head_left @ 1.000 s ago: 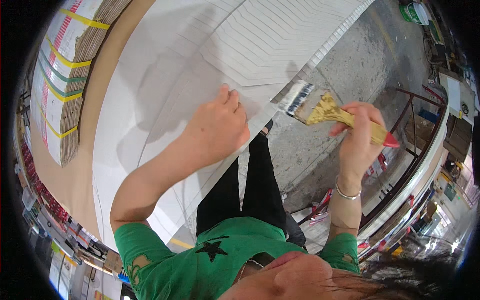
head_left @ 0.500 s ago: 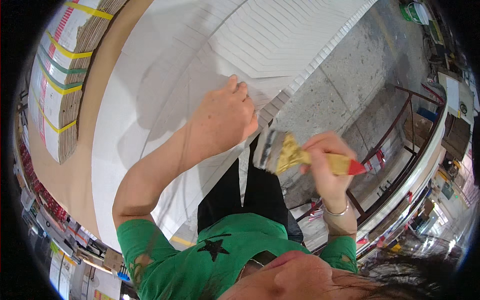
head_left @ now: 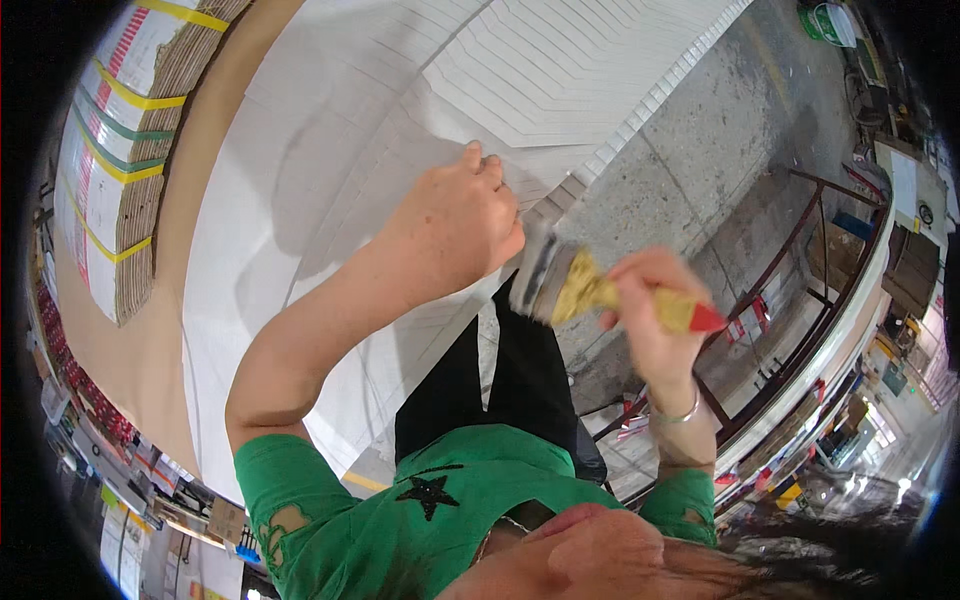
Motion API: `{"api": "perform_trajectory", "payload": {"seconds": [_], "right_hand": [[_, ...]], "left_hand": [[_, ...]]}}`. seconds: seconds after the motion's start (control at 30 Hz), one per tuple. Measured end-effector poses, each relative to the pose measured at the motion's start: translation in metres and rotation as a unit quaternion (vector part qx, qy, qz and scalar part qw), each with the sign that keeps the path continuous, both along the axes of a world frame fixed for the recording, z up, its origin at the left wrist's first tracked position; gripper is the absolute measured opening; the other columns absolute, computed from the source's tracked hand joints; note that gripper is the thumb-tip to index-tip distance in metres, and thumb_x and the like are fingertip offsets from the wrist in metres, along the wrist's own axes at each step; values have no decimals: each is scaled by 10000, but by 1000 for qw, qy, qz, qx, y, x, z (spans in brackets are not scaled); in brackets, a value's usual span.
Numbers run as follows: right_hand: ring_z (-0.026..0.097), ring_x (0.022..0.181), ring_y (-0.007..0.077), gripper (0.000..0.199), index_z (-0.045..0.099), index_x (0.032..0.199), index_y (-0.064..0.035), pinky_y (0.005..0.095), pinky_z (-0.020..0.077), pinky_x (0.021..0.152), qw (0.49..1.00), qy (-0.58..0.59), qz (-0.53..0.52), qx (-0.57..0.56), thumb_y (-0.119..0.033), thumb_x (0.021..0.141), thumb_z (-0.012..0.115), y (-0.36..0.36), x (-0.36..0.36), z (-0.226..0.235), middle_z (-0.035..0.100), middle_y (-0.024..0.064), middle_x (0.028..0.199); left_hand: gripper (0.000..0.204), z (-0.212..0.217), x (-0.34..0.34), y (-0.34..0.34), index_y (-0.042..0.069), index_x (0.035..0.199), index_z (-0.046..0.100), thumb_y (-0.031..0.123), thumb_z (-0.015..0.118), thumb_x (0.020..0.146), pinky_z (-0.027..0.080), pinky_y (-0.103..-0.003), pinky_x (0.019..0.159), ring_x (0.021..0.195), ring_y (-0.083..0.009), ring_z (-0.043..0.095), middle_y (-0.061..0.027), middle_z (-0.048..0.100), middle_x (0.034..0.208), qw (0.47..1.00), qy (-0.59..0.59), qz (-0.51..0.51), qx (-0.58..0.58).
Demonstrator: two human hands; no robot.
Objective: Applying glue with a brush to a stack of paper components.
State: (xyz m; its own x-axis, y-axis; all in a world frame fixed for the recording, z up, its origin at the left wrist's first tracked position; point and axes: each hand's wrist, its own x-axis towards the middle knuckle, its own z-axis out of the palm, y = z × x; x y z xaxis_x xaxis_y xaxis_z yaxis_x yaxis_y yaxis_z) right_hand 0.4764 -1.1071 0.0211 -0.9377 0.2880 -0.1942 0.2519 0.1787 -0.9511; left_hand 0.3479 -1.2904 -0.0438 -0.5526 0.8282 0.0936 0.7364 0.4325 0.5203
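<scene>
My left hand point(head_left: 455, 225) rests on fanned white paper sheets point(head_left: 520, 80), near their stepped edge. Its fingers are curled; their undersides are hidden, so anything in them cannot be made out. A wide flat paintbrush point(head_left: 580, 290) is in my right hand point(head_left: 655, 315), the fingers wrapped round its yellow handle with a red end. The brush's bristles point left, toward the edge of the sheets beside my left hand. Whether they touch the paper is hard to tell.
Strapped bundles of cardboard point(head_left: 130, 150) stand on a brown board point(head_left: 170, 330) at the left. Grey concrete floor point(head_left: 690, 150) shows on the right, with a rusty metal frame point(head_left: 815, 260) beyond it. A green and white bucket point(head_left: 828, 25) stands at the far right.
The brush in my right hand has shifted slightly, its handle end moving up and left. My left hand has moved up and right a little on the paper.
</scene>
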Motion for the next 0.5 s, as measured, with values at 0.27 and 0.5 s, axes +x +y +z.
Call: {"api": "perform_trajectory", "payload": {"seconds": [0.27, 0.5], "right_hand": [[555, 523, 107, 88, 548, 795, 11, 217, 437, 452, 996, 46, -76, -16, -49, 857, 529, 0, -2, -1, 578, 73, 783], [560, 491, 136, 126, 541, 792, 36, 234, 451, 426, 984, 144, -99, -46, -55, 864, 493, 5, 26, 3, 583, 112, 762]], "left_hand": [[130, 2, 6, 0, -21, 684, 571, 101, 599, 721, 506, -393, 732, 958, -371, 567, -186, 609, 898, 999, -19, 19, -28], [229, -10, 69, -25, -43, 800, 576, 180, 572, 750, 496, -372, 772, 1008, -342, 533, -205, 574, 962, 945, 245, 194, -96]]}}
